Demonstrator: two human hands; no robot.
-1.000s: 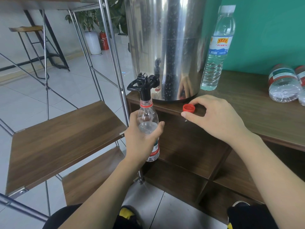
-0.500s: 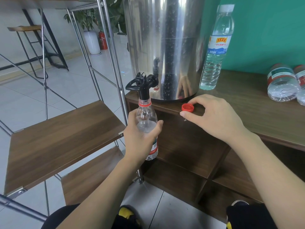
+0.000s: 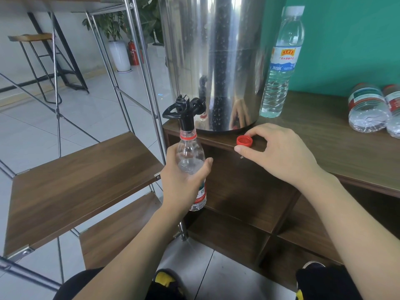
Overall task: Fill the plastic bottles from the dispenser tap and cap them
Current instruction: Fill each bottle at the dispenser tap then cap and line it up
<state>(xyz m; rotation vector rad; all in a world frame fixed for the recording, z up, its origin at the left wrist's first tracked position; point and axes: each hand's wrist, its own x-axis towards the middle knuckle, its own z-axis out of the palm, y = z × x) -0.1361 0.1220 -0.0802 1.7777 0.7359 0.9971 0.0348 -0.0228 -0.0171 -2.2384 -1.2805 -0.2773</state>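
My left hand (image 3: 184, 180) grips a small clear plastic bottle (image 3: 190, 154) upright, its open neck right under the black tap (image 3: 186, 111) of the steel dispenser (image 3: 216, 61). The bottle holds some water. On the brown cabinet top (image 3: 335, 148), near its front edge, lies a red cap (image 3: 244, 141). My right hand (image 3: 279, 152) rests beside it, thumb and forefinger touching its sides.
A tall full bottle with a white cap (image 3: 281, 61) stands right of the dispenser. Two bottles (image 3: 368, 109) lie on their sides at the far right. A metal-framed wooden shelf (image 3: 82, 180) stands to the left, with tiled floor below.
Both hands, the bottle and the cap stay where they were. The water level inside the bottle looks about the same.
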